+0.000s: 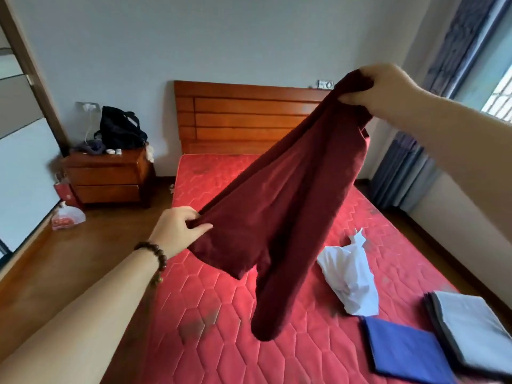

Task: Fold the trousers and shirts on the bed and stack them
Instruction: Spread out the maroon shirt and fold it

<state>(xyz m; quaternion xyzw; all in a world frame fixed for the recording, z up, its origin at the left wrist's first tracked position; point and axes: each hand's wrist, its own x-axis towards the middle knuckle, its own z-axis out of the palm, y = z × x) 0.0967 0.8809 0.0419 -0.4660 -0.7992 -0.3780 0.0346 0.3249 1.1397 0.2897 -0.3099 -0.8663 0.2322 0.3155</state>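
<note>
Nearest, at the bed's lower right: a folded blue garment [403, 353] lies flat, square-edged, smooth cloth; just beside it a folded stack with a pale grey garment [471, 325] on top and darker layers under, edges squared. Beyond these a crumpled white garment [350, 281] lies unfolded, creased and peaked, on the red mattress [221, 328], whose quilted surface shows a hexagon stitch pattern and some dark smudges. Held in the air above the mattress: dark red garment [279, 217], soft matte fabric, long axis running diagonally from low left to high right, with a lobe of cloth hanging down toward the mattress. Left hand [177, 231], beaded bracelet on the wrist, pinches the lower left edge between curled fingers and thumb. Right hand [385, 88] grips the bunched upper end, fingers curled round the cloth. Farther: slatted wooden headboard [249, 115]; left of the bed a wooden nightstand [108, 178] with drawers, a black bag [120, 128] on top.
</note>
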